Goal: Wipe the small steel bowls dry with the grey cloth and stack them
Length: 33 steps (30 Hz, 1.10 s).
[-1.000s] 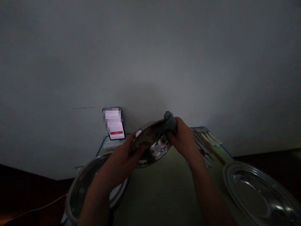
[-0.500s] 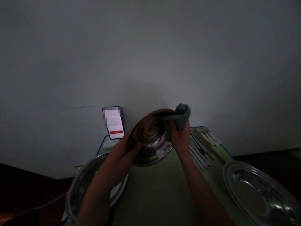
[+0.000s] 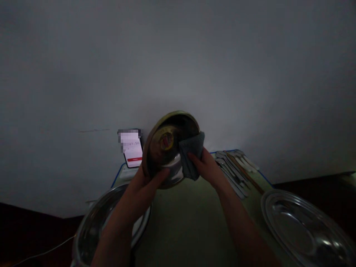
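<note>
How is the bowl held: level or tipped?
Tipped: the steel bowl stands on edge, face toward camera, left hand gripping it, right hand pressing cloth.

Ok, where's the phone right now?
In the head view the phone leans against the wall at the table's far left corner, just left of the raised steel bowl.

Above middle of table: bowl, tilted, between left hand and right hand. On bowl's right side: cloth, under right hand's fingers. Behind and left of bowl: phone, propped against wall. At table's far right: cutlery row. Near left, under left forearm: one tray. Near right, well apart: second tray.
</note>
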### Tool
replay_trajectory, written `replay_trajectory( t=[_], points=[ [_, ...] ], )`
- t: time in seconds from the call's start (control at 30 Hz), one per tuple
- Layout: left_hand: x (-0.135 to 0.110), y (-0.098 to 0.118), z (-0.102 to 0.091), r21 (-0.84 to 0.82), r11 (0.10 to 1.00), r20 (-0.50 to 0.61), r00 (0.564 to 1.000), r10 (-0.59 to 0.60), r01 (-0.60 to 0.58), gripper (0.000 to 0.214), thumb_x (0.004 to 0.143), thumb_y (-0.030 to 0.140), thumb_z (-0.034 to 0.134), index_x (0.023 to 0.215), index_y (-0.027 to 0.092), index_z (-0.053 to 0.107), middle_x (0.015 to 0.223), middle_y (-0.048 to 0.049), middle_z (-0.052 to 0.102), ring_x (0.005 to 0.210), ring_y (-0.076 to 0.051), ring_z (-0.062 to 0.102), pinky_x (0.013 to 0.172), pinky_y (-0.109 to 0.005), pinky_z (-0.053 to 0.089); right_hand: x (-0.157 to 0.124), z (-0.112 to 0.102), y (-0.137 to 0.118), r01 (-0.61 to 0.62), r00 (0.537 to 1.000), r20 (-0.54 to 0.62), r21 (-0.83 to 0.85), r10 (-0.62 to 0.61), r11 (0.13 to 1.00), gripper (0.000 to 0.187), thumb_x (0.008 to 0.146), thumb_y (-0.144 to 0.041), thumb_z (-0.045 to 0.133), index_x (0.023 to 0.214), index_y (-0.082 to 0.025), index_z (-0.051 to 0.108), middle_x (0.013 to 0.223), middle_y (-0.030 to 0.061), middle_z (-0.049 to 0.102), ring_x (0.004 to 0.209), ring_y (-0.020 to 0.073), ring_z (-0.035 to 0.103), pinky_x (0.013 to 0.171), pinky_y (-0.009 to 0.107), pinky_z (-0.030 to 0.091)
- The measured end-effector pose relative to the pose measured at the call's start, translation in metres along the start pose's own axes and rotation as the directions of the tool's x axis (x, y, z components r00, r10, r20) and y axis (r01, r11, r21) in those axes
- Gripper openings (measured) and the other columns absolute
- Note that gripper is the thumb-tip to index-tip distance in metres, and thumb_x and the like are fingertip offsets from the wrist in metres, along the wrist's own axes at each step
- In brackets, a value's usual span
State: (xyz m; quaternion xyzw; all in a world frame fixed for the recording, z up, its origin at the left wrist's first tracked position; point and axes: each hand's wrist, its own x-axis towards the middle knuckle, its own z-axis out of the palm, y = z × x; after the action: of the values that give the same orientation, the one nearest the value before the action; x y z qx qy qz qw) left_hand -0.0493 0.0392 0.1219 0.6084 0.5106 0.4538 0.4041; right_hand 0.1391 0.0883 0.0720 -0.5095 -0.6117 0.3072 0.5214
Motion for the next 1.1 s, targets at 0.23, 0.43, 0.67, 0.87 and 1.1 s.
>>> replay_trajectory(
  t=[0.23, 0.43, 0.67, 0.87, 1.1],
  points=[
    [-0.005, 0.006, 0.002, 0.287, 0.957, 0.218, 0.976, -0.019, -0.046, 0.064, 0.087, 0.045, 0.051, 0.144, 0.024, 0.029, 0.139, -0.0114, 0.055, 0.125, -0.027, 0.053, 0.103, -0.043, 0.045, 0.002, -0.039, 0.003, 0.068, 0.998, 0.031, -0.353, -0.061, 0.933, 0.026, 0.082, -0.028, 0.05, 0.104, -0.017, 0.056, 0.095, 0.0105, 0.07, 0.088, 0.0249, 0.064, 0.075, 0.036, 0.047],
    [-0.004, -0.007, 0.018, 0.319, 0.938, 0.286, 0.957, 0.042, -0.136, 0.056, 0.088, 0.045, 0.049, 0.139, 0.023, 0.035, 0.134, -0.0123, 0.058, 0.12, -0.027, 0.058, 0.099, -0.042, 0.046, 0.008, -0.029, -0.004, 0.077, 0.986, -0.1, -0.451, -0.136, 0.889, 0.025, 0.074, -0.026, 0.055, 0.098, -0.02, 0.052, 0.087, 0.0079, 0.068, 0.079, 0.0239, 0.063, 0.067, 0.032, 0.043],
    [0.0, -0.021, 0.042, 0.604, 0.771, 0.234, 0.97, 0.073, -0.204, 0.061, 0.089, 0.026, 0.039, 0.144, 0.005, 0.027, 0.138, -0.0272, 0.05, 0.126, -0.032, 0.052, 0.101, -0.047, 0.041, 0.006, 0.007, 0.037, 0.07, 0.965, -0.241, -0.136, -0.101, 0.988, 0.03, 0.067, -0.031, 0.062, 0.092, -0.021, 0.048, 0.081, 0.0033, 0.063, 0.073, 0.0205, 0.06, 0.067, 0.031, 0.046],
    [-0.015, -0.006, 0.048, 0.76, 0.612, 0.223, 0.972, 0.071, -0.219, 0.063, 0.083, 0.014, 0.035, 0.146, 0.009, 0.032, 0.137, -0.0242, 0.052, 0.121, -0.032, 0.056, 0.098, -0.047, 0.044, -0.025, 0.023, 0.074, 0.094, 0.929, -0.364, 0.062, -0.065, 0.994, 0.025, 0.071, -0.031, 0.056, 0.093, -0.02, 0.049, 0.089, 0.0076, 0.065, 0.082, 0.0202, 0.061, 0.075, 0.033, 0.05],
    [-0.015, -0.015, 0.054, 0.68, 0.687, 0.201, 0.966, 0.162, -0.256, 0.06, 0.073, 0.012, 0.047, 0.133, 0.013, 0.049, 0.131, -0.0165, 0.06, 0.12, -0.028, 0.057, 0.103, -0.045, 0.041, -0.059, 0.002, 0.092, 0.093, 0.945, -0.322, 0.106, -0.055, 0.99, 0.015, 0.077, -0.032, 0.054, 0.084, -0.02, 0.061, 0.087, 0.0086, 0.071, 0.085, 0.024, 0.066, 0.077, 0.038, 0.052]
  ],
)
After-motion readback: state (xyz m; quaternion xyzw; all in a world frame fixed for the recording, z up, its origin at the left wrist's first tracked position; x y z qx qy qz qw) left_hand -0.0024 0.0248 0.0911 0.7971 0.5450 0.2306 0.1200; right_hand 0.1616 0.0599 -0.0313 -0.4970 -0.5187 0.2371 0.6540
